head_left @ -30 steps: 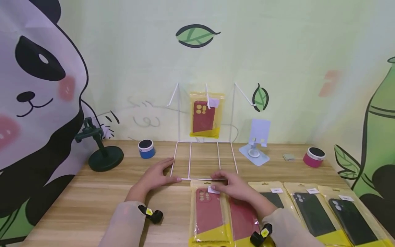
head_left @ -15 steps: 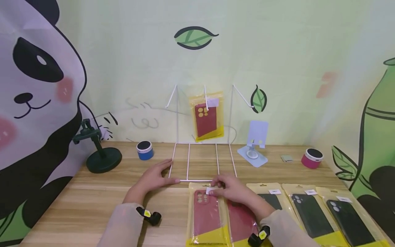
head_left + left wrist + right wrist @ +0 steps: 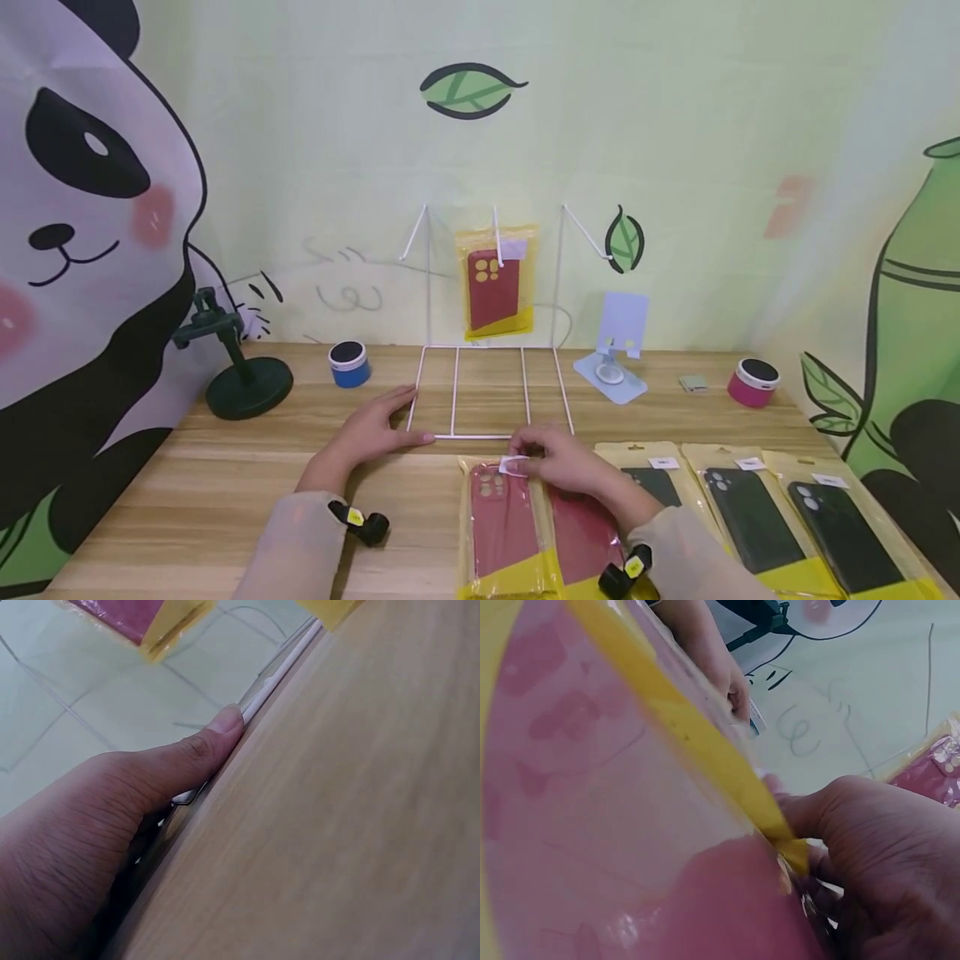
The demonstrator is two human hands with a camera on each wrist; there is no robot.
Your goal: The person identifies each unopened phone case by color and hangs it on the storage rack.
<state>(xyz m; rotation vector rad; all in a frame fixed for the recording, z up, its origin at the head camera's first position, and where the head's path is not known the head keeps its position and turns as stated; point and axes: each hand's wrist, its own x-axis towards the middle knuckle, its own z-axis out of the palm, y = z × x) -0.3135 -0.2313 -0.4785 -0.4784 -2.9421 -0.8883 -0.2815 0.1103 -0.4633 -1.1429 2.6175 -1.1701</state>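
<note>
My left hand point(image 3: 367, 429) rests at the near left corner of a white wire rack point(image 3: 487, 436), its thumb along the front bar and its fingers at the left side. In the left wrist view the thumb lies on the white bar. My right hand point(image 3: 562, 457) pinches the top of a clear-and-yellow bag with a red phone case point(image 3: 502, 525), by its white label. A second bagged red phone case point(image 3: 585, 533) lies partly hidden under the right hand and wrist. Another bagged red phone case point(image 3: 495, 287) hangs on the rack's middle hook.
Several bagged dark phone cases point(image 3: 765, 508) lie on the right. Behind stand a dark green stand point(image 3: 247, 387), a blue speaker point(image 3: 349, 367), a pale phone stand point(image 3: 617, 350), a small grey-green piece point(image 3: 693, 383) and a pink speaker point(image 3: 753, 385). The rack's side hooks point forward.
My right hand has taken hold of the left red case's bag at its top, which has bent and drawn slightly toward me. The hanging bag has swung slightly. The left hand stays at the rack.
</note>
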